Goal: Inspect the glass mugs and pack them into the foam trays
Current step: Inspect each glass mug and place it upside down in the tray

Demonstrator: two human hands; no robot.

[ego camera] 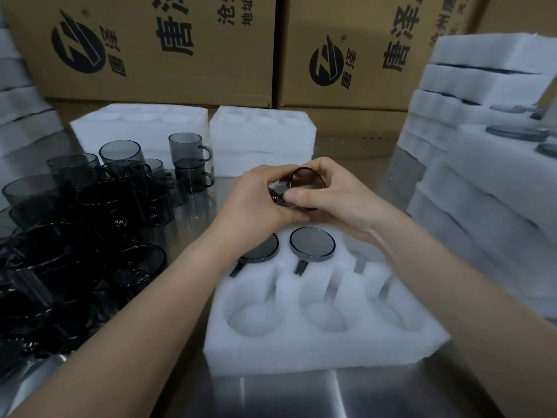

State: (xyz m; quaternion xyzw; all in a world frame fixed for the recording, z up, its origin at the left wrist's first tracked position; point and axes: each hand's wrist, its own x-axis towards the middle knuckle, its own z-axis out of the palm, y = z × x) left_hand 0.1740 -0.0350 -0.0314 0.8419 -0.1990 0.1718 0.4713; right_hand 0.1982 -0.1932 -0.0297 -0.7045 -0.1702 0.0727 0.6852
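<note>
Only the person's arms are shown. The left hand [253, 196] and the right hand [337, 202] are bare. The left forearm [144, 297] and the right forearm [452, 285] are seen uncovered up to the near edge of the view.

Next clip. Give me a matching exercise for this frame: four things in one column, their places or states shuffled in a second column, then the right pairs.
Things:
1. held mug
2. loose mugs
3. foam tray
4. cardboard boxes

Places or states:
A. standing at the back, printed in black
B. two packed mugs in its far row, near pockets empty
C. gripped by the left hand and right hand, above the tray
D. clustered on the left of the table

Pairs: 1-C, 2-D, 3-B, 4-A
</note>
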